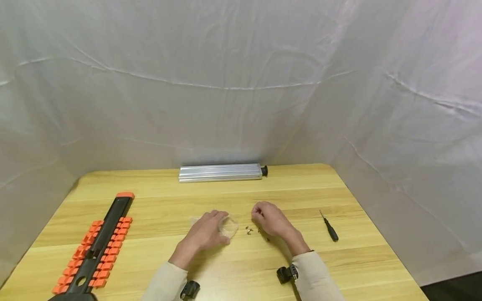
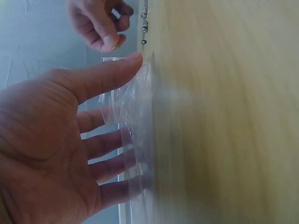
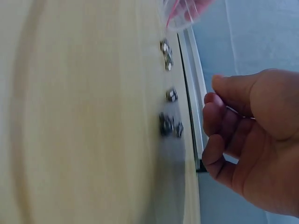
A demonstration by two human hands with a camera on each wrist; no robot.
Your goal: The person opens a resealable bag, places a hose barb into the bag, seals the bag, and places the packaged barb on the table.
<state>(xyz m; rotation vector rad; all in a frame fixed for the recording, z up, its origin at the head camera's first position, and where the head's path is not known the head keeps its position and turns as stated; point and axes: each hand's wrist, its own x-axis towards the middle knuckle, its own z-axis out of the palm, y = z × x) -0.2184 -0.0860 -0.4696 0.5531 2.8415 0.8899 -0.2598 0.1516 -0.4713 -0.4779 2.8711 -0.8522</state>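
A clear plastic bag (image 1: 228,227) lies near the table's middle, its mouth spread into a round shape. My left hand (image 1: 206,230) holds it at the mouth, thumb on one side and fingers on the other; in the left wrist view the fingers show partly through the plastic (image 2: 133,116). Several small metal screws (image 1: 249,231) are scattered between the two hands. Just beyond them, my right hand (image 1: 272,219) hovers with loosely bent fingers. In the right wrist view its thumb is close to the index finger (image 3: 212,100), and no object shows between them.
A small black screwdriver (image 1: 329,228) lies to the right. At the back edge is a silver aluminium bar (image 1: 220,172) with a black knob. On the left lies a long black rack (image 1: 109,228) lined with orange clips. Grey-white curtains (image 1: 211,108) surround the table (image 1: 158,209).
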